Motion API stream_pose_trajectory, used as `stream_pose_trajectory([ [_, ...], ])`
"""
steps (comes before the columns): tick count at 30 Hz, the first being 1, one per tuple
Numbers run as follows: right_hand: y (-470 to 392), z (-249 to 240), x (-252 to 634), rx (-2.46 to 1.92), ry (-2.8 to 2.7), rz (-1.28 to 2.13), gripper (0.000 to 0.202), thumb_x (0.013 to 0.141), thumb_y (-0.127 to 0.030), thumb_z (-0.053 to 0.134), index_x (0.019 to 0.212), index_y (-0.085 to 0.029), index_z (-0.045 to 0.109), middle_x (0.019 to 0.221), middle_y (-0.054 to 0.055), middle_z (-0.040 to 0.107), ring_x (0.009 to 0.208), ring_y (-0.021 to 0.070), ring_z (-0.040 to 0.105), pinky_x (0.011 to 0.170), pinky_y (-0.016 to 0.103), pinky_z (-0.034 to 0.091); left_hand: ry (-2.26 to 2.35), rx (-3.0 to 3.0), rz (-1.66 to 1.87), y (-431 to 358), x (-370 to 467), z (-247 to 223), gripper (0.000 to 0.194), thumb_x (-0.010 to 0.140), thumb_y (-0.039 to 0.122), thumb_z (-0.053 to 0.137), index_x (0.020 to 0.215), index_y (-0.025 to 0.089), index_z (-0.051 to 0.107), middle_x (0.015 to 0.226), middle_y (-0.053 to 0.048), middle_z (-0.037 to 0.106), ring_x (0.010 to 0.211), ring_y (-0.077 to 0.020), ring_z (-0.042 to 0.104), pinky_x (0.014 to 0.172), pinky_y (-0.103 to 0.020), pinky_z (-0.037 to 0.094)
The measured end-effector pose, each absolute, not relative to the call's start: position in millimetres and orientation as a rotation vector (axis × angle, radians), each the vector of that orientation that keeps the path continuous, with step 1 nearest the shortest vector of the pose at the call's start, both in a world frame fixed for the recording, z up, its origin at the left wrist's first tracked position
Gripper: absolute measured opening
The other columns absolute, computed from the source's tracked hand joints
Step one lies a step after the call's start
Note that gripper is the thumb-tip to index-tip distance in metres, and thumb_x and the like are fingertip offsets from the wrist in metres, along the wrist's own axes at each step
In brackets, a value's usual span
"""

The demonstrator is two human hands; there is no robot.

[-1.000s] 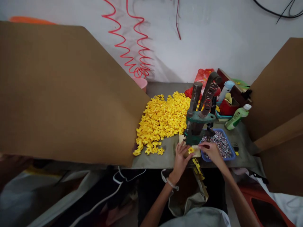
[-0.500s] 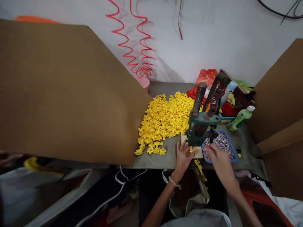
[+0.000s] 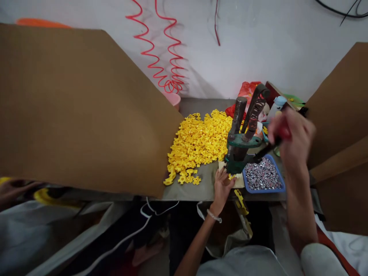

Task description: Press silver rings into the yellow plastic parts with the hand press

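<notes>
My left hand [image 3: 222,188] rests at the foot of a green hand press [image 3: 243,143], thumb and fingers closed on a yellow plastic piece [image 3: 231,176] under the ram. Its far side is hidden by the press. My right hand [image 3: 296,140], blurred, is wrapped round the red-ended lever [image 3: 266,151] of the press, raised to the right. Beside the press base sits a blue tray [image 3: 283,188] full of small shiny metal parts [image 3: 263,174]. A heap of yellow plastic pieces [image 3: 201,140] spreads over the table left of the press.
Cardboard panels [image 3: 74,111] wall off the left, with another panel [image 3: 342,115] on the right. Behind the press are a red bag [image 3: 248,88] and a bottle with a blue cap [image 3: 277,105]. An open bag [image 3: 243,235] hangs below the table edge. Another person's hand [image 3: 14,191] shows far left.
My right hand has risen from beside the tray to the press lever and grips it; the lever has swung out to the right. My left hand stays at the press base.
</notes>
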State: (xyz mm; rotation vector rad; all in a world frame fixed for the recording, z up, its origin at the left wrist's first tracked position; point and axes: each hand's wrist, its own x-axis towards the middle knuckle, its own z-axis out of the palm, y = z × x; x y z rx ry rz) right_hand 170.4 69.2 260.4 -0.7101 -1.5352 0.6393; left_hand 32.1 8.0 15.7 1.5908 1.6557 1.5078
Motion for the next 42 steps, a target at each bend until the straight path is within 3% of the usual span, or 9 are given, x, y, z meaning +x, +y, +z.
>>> stream_pose_trajectory([
  [2,-2,231,190,-0.584,-1.629,0.581,0.034,0.092,-0.039,0.042,0.068,-0.026,0.061,0.053,0.000,0.055,0.049,0.0140,0.051,0.048,0.029,0.040,1.692,1.625,1.461,10,31,18,0.013,0.080,0.031,0.066,0.088,0.020,0.067,0.106,-0.008,0.068,0.118,-0.0267,0.054,0.108,-0.054,0.033],
  [6,-66,195,208,-0.514,-1.662,0.606,0.031,0.092,-0.031,0.039,0.082,-0.024,0.068,0.049,0.002,0.050,0.046,0.0167,0.048,0.046,0.031,0.037,1.716,1.714,1.358,8,29,26,0.015,0.084,0.030,0.061,0.095,0.023,0.067,0.107,-0.005,0.070,0.120,-0.0247,0.054,0.111,-0.056,0.027],
  [11,-11,222,210,-0.828,-1.478,0.406,0.032,0.090,-0.037,0.044,0.114,-0.028,0.063,0.099,0.008,0.066,0.095,0.0229,0.063,0.082,0.042,0.049,1.827,1.840,1.170,-40,21,37,0.031,0.084,0.035,0.062,0.114,0.027,0.062,0.122,-0.007,0.064,0.124,-0.0288,0.051,0.110,-0.061,0.024],
  [13,23,218,220,-1.082,-1.387,0.303,0.036,0.086,-0.037,0.051,0.120,-0.027,0.059,0.114,0.008,0.063,0.099,0.0213,0.062,0.087,0.041,0.048,1.872,1.903,1.112,-60,5,38,0.031,0.082,0.036,0.065,0.112,0.028,0.063,0.122,-0.007,0.065,0.118,-0.0290,0.056,0.106,-0.057,0.034],
  [18,79,121,250,-1.577,-1.853,0.611,0.028,0.078,-0.036,0.052,0.089,-0.016,0.068,0.085,0.008,0.069,0.075,0.0192,0.062,0.073,0.032,0.047,2.227,1.833,0.989,-58,-69,31,0.032,0.081,0.023,0.064,0.113,0.022,0.063,0.112,-0.010,0.066,0.107,-0.0299,0.059,0.095,-0.049,0.045],
  [23,76,46,247,-1.593,-2.099,0.618,0.017,0.073,-0.028,0.055,0.075,-0.015,0.066,0.080,0.009,0.066,0.075,0.0204,0.058,0.075,0.033,0.043,1.917,1.957,0.673,-27,-106,26,0.029,0.080,0.010,0.057,0.105,0.023,0.065,0.108,-0.006,0.064,0.096,-0.0215,0.064,0.087,-0.033,0.051],
  [27,72,44,244,-1.524,-2.116,0.607,0.023,0.079,-0.025,0.047,0.068,-0.016,0.064,0.076,0.008,0.063,0.072,0.0183,0.055,0.074,0.031,0.042,1.833,1.930,0.873,-21,-87,31,0.030,0.083,0.016,0.056,0.112,0.024,0.061,0.102,-0.005,0.063,0.086,-0.0181,0.065,0.082,-0.030,0.053],
  [34,70,61,241,-1.548,-1.961,0.658,0.027,0.080,-0.036,0.050,0.083,-0.015,0.068,0.087,0.009,0.068,0.081,0.0207,0.060,0.080,0.034,0.044,1.676,1.830,1.316,-13,-19,36,0.026,0.085,0.033,0.060,0.109,0.024,0.062,0.109,-0.006,0.067,0.105,-0.0214,0.062,0.092,-0.037,0.051],
  [42,53,67,185,-1.422,-1.806,1.143,0.040,0.075,-0.050,0.054,0.078,-0.013,0.069,0.066,0.006,0.067,0.060,0.0158,0.060,0.056,0.025,0.046,1.713,1.940,1.230,5,24,19,0.020,0.083,0.037,0.063,0.098,0.023,0.065,0.099,-0.004,0.072,0.117,-0.0257,0.057,0.114,-0.060,0.017],
])
